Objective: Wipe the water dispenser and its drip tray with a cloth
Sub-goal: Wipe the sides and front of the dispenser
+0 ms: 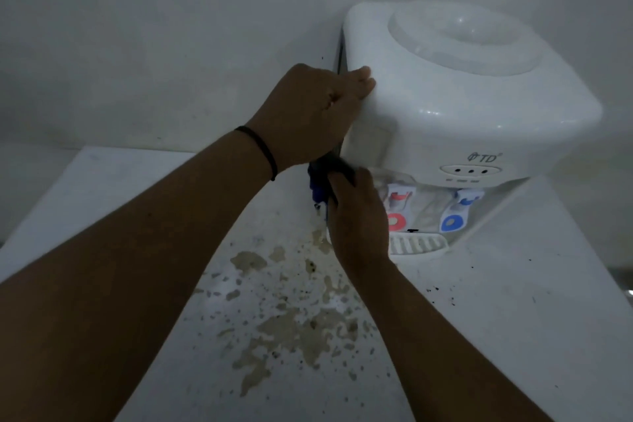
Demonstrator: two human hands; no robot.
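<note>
The right hand (356,216) grips a dark blue cloth (320,181) against the white plastic water dispenser (462,106), at the hand's eleven o'clock; the left hand (308,113) lies flat on its side, hiding part of the cloth.

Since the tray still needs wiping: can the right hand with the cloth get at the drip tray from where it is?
Probably yes. The right hand grips the dark cloth at the dispenser's left side, and the drip tray lies just beside it, with open space under the red tap.
</note>
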